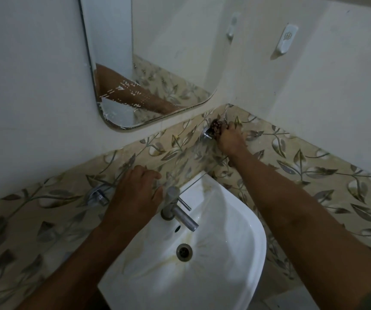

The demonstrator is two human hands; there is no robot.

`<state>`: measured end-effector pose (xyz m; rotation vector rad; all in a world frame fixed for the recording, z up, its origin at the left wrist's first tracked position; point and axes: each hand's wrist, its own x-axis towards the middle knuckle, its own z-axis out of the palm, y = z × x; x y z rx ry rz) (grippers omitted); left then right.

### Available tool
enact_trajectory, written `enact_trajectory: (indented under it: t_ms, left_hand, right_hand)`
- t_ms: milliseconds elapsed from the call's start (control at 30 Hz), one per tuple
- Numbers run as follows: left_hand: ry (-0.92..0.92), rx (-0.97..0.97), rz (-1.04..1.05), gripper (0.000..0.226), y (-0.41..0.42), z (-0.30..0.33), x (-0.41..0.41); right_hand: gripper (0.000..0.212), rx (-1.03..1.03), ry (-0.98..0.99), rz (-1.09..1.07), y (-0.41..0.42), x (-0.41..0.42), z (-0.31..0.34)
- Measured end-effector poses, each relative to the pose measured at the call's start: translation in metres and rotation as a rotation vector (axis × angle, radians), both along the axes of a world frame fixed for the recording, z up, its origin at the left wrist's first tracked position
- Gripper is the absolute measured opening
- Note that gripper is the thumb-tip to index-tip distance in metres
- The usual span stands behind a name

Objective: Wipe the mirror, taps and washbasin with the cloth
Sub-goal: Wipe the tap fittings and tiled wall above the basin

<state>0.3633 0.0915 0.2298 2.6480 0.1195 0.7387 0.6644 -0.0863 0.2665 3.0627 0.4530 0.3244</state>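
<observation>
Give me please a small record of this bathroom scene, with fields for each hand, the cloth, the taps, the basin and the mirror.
right hand: presses the cloth against a wall tap
cloth: dark, bunched, mostly hidden by the fingers
wall tap: chrome, near the corner of the tiles
left hand: rests flat on the tiled wall, holds nothing
basin tap: metal, on the rim of the washbasin
second wall tap: left of the left hand
washbasin: white, yellowish stains around the drain
mirror: white streaks near its lower edge

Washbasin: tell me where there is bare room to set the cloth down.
Free: the washbasin bowl around the drain, below the tap. Crowded: the back rim, taken by the tap and left hand; the right hand presses the cloth on the wall valve.
</observation>
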Motion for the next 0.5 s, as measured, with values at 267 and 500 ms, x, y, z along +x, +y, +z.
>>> enact_trajectory:
  t_ms: [267,500]
  left_hand:
    - [0.004,0.016,0.016,0.037,-0.003,0.000,0.007]
    - [0.021,0.043,0.038,0.041,-0.006,-0.003,0.011]
  right_hand:
    - [0.035,-0.125,-0.051,-0.099,-0.023,0.004,0.001]
    - [0.025,-0.031,-0.077,-0.113,-0.030,0.001,0.008]
